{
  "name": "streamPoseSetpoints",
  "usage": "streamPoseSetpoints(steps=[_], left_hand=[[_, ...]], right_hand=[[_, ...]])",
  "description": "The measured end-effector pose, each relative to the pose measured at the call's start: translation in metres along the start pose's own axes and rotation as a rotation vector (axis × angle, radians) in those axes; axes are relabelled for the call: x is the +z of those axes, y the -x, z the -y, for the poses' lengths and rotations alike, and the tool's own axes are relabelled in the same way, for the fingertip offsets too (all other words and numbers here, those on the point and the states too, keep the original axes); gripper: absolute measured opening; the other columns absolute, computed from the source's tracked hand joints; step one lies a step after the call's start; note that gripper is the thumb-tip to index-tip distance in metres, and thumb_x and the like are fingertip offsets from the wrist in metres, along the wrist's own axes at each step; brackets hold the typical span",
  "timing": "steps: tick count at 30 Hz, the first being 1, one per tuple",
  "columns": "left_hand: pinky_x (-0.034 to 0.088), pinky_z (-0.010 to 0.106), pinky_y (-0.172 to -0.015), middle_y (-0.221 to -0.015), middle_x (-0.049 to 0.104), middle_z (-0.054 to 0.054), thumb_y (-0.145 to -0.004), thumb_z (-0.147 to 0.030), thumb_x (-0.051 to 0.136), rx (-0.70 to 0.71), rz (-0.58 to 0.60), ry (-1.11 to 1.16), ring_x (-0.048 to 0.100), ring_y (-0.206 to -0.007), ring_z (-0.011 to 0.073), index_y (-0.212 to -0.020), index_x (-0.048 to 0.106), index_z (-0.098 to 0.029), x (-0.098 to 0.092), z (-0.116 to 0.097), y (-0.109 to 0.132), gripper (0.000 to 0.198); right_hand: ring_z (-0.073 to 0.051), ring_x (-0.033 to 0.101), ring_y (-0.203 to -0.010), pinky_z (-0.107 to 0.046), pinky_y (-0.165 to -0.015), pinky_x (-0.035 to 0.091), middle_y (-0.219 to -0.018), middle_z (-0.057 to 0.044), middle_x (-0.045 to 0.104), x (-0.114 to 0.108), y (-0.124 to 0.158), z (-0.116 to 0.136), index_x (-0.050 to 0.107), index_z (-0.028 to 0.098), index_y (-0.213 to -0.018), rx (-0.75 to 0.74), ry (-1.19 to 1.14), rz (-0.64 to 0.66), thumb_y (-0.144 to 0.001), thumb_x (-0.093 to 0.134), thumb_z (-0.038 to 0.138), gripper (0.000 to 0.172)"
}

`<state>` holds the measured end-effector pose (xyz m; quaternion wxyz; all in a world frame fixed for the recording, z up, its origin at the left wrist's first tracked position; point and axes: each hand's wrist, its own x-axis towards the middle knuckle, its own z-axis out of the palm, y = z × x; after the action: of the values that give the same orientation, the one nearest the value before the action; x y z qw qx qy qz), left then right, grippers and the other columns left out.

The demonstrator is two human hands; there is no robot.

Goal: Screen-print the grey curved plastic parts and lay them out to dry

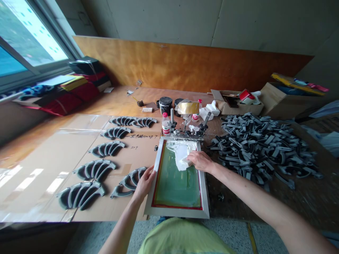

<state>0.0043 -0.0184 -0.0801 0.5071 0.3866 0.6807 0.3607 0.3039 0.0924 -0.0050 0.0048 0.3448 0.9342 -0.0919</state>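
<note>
"Bracing the silver frame on the table?"

"Seemingly: left hand clamps its left edge; right hand pinches white cloth (paper, perhaps) over the far end of the green panel."

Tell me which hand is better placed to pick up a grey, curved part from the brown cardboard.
Probably the left hand: it touches the silver metal frame, beside the nearest grey, curved parts, while the right hand grips a crumpled white sheet over the rectangular green screen.
</note>
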Motion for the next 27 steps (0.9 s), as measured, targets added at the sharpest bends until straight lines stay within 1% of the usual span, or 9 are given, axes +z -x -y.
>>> streamPoseSetpoints(steps=[3,6,11,15,17,19,20,25,27], left_hand=[[0.052,0.032,-0.076,-0.092,0.074,0.006,-0.076,-0.066,0.058,0.006,-0.022,-0.010,0.068,-0.087,0.0244,-0.132,0.057,-0.018,0.001,-0.001,0.000,0.074],[0.052,0.033,-0.076,-0.090,0.073,0.006,-0.076,-0.066,0.058,0.012,-0.026,-0.012,0.068,-0.086,0.0246,-0.130,0.058,-0.017,0.001,-0.002,0.001,0.073],[0.051,0.033,-0.075,-0.088,0.072,0.005,-0.075,-0.066,0.059,0.014,-0.009,-0.003,0.067,-0.086,0.0249,-0.129,0.058,-0.017,0.000,-0.003,0.001,0.073],[0.051,0.032,-0.073,-0.086,0.072,0.005,-0.075,-0.066,0.059,0.008,0.001,0.020,0.067,-0.084,0.0244,-0.128,0.057,-0.016,-0.001,-0.006,0.003,0.072],[0.051,0.031,-0.071,-0.085,0.072,0.005,-0.075,-0.065,0.060,0.000,0.000,0.027,0.067,-0.083,0.0241,-0.127,0.058,-0.016,0.000,-0.009,0.004,0.072],[0.052,0.031,-0.070,-0.085,0.073,0.006,-0.073,-0.065,0.061,-0.002,0.002,0.038,0.068,-0.082,0.0241,-0.125,0.059,-0.015,0.000,-0.015,0.007,0.072],[0.052,0.031,-0.070,-0.086,0.073,0.006,-0.073,-0.065,0.062,-0.002,0.006,0.044,0.068,-0.082,0.0241,-0.124,0.060,-0.014,-0.001,-0.019,0.009,0.072],[0.054,0.031,-0.071,-0.090,0.074,0.005,-0.075,-0.064,0.062,-0.011,0.042,0.043,0.070,-0.084,0.0232,-0.138,0.050,-0.020,-0.011,-0.056,0.028,0.078],[0.054,0.031,-0.076,-0.098,0.074,0.004,-0.079,-0.066,0.056,0.016,0.055,0.054,0.068,-0.092,0.0233,-0.137,0.052,-0.022,-0.019,-0.076,0.035,0.073]], right_hand=[[-0.018,0.061,-0.087,-0.026,-0.077,0.042,-0.086,-0.003,0.069,-0.009,0.011,-0.008,0.067,0.020,-0.084,-0.084,-0.047,0.012,-0.070,0.053,-0.002,0.030],[-0.017,0.060,-0.082,-0.027,-0.075,0.041,-0.080,-0.001,0.068,-0.013,0.001,-0.014,0.067,0.021,-0.078,-0.069,-0.082,-0.027,-0.070,0.056,0.000,0.025],[-0.022,0.056,-0.091,-0.031,-0.078,0.042,-0.089,-0.007,0.068,0.015,-0.006,0.007,0.069,0.017,-0.090,0.033,0.008,-0.265,-0.078,0.052,0.001,0.027],[-0.020,0.056,-0.088,-0.030,-0.079,0.044,-0.090,-0.007,0.067,0.027,0.013,0.017,0.069,0.017,-0.094,-0.056,-0.006,-0.260,-0.079,0.051,0.000,0.029],[-0.019,0.058,-0.087,-0.029,-0.079,0.044,-0.087,-0.004,0.068,0.016,0.014,0.010,0.069,0.020,-0.093,-0.062,-0.058,-0.239,-0.080,0.056,0.003,0.025],[-0.019,0.060,-0.088,-0.029,-0.080,0.045,-0.091,-0.003,0.069,0.000,0.002,0.000,0.068,0.022,-0.099,0.025,-0.109,-0.258,-0.083,0.062,0.012,0.020],[-0.019,0.061,-0.090,-0.029,-0.081,0.045,-0.096,-0.003,0.069,-0.008,-0.008,-0.005,0.067,0.024,-0.106,0.094,-0.129,-0.272,-0.083,0.064,0.017,0.024],[-0.023,0.064,-0.096,-0.031,-0.080,0.047,-0.117,-0.006,0.065,-0.044,-0.051,-0.028,0.045,0.032,-0.141,0.374,-0.093,-0.225,-0.078,0.073,0.027,0.069],[-0.026,0.063,-0.098,-0.033,-0.081,0.047,-0.120,-0.009,0.064,-0.054,-0.052,-0.038,0.042,0.032,-0.145,0.434,-0.045,-0.287,-0.079,0.072,0.034,0.072]])
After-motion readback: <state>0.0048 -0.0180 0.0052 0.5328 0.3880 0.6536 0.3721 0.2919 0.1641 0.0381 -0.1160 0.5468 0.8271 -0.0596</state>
